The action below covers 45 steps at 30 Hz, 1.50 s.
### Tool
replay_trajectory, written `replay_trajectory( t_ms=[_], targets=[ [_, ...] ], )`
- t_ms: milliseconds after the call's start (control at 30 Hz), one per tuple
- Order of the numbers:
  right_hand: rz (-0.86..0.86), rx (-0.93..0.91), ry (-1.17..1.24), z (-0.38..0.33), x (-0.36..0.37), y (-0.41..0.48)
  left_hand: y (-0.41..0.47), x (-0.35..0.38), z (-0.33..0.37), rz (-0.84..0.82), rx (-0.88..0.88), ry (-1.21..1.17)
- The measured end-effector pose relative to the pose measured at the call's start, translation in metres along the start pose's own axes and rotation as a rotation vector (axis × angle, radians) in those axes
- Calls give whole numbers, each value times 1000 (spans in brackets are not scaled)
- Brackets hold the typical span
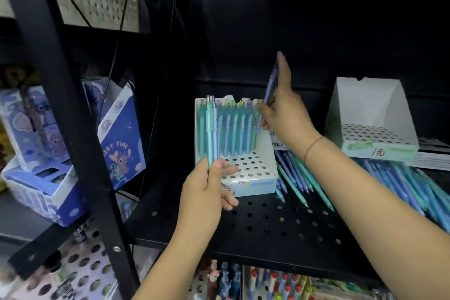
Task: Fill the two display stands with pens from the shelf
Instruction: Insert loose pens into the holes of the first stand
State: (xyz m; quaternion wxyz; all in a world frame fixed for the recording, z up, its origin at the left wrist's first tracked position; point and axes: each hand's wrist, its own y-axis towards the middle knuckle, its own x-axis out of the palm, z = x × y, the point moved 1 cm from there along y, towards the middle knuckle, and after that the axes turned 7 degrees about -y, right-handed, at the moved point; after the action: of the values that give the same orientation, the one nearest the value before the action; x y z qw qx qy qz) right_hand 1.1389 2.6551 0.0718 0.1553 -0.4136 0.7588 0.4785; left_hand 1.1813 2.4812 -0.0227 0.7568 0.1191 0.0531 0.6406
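Filling left stand (246, 173): back rows done, front holes bare. Right stand (372, 134) seemingly empty. Gripping pen bundle (210, 126) in left hand (207, 192), pinching purple pen (270, 86) in right hand (286, 117). Loose pens (394, 182) heaped on shelf (267, 229).

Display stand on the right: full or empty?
Empty: right stand shows only bare holes; loose pens lie on the shelf in front.
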Motion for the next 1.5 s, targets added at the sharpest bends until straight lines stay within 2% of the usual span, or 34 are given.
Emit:
replay_trajectory(
  t_ms=[133, 300, 500, 900, 1033, 1200, 1267, 1333, 1400, 1500],
  targets=[
    [13, -21, 38, 10, 5, -1, 1, -1, -4, -27, -61, 68],
    [-19, -55, 26, 19, 6, -2, 1, 0, -4, -15, -55, 88],
    [141, -147, -83, 23, 12, -5, 0, 0, -5, -10, -59, 75],
    [109, -150, -80, 26, 15, -6, 1, 0, -7, -10, -56, 55],
    [149, -189, -128, 28, 18, -4, 1, -1, -7, -16, -54, 65],
    [112, -95, -42, 26, 16, -5, 0, -1, -7, -44, -49, 51],
    [131, -78, 91, 20, 12, -8, 0, -1, -6, -66, -52, 31],
    [18, -57, 350, 12, 8, -12, 0, 0, -5, -84, -52, 13],
    [-211, -23, 566, 3, 7, -17, 0, 0, -5, -94, -53, 7],
    [-459, -13, 661, -7, 13, -26, 1, 1, -6, -111, -53, 19]
  ],
)
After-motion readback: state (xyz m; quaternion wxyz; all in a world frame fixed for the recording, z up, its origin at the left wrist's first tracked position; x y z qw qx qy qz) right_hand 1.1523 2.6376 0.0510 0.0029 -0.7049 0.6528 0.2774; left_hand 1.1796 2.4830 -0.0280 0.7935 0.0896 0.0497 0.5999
